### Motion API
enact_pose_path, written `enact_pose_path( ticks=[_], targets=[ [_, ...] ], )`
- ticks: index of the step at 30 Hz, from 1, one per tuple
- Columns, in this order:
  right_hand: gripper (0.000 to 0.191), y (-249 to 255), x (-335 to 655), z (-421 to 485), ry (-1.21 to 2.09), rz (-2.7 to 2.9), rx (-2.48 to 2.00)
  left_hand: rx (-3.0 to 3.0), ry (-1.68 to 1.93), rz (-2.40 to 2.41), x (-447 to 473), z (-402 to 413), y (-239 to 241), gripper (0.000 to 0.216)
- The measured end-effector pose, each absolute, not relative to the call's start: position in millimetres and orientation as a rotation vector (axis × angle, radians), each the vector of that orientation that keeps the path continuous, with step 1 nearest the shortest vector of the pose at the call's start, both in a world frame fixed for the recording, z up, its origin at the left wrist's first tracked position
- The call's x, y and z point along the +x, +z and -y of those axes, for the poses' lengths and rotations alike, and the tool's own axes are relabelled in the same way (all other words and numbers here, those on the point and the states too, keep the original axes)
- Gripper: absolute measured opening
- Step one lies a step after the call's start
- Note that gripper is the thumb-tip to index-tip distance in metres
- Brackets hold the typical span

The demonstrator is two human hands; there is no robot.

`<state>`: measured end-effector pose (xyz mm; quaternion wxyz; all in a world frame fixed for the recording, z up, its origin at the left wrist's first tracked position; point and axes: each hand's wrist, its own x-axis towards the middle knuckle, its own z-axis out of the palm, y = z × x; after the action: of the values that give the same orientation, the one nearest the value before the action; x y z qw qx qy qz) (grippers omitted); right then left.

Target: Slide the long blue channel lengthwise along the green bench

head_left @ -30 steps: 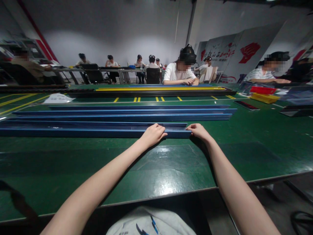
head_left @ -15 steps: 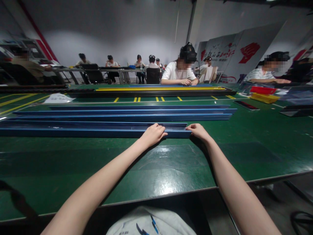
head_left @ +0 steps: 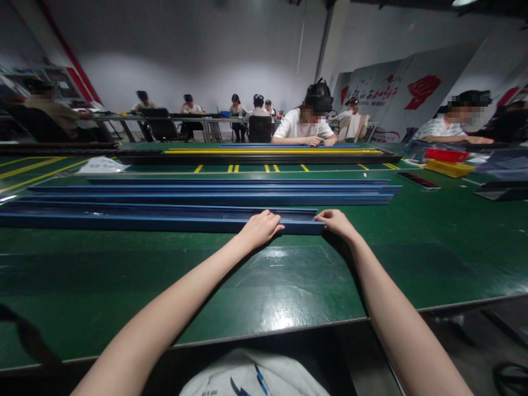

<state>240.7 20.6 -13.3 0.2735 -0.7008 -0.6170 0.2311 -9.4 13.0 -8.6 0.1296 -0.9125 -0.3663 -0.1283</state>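
A long blue channel-shaped profile [head_left: 165, 225] lies across the green table in front of me, its right end close to my hands. My left hand [head_left: 263, 226] is wrapped over the near wall of this profile, a short way in from that end. At the very end, my right hand [head_left: 332, 221] has thumb and fingers pinched together on the profile's edge. Any small piece between those fingertips is hidden. Just beyond lie several more blue profiles [head_left: 247, 198], side by side and roughly parallel.
Clear film [head_left: 231, 269] lies on the green table [head_left: 206, 313] nearer me. Farther back are yellow strips [head_left: 272, 150] on dark profiles, a white sheet [head_left: 103, 165], a phone [head_left: 418, 180], and red [head_left: 445, 155] and yellow trays [head_left: 449, 168]. A co-worker [head_left: 303, 124] sits opposite.
The view has shifted very slightly. Both hands keep their places on the blue profile, with no clear movement of the profile on the table.
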Motion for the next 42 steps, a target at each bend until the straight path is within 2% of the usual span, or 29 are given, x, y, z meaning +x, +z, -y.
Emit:
enact_pose_path(
  ticks=[34,42],
  targets=[
    [0.024,-15.4,239.9,-22.3,0.513,1.695,-1.930,-2.628,-0.352,1.197,-8.8,-5.3,-5.8,0.029],
    [0.019,-15.0,245.4,-20.6,0.718,1.625,-1.848,-2.634,-0.377,1.229,-8.8,-5.8,-6.7,0.028]
  ],
)
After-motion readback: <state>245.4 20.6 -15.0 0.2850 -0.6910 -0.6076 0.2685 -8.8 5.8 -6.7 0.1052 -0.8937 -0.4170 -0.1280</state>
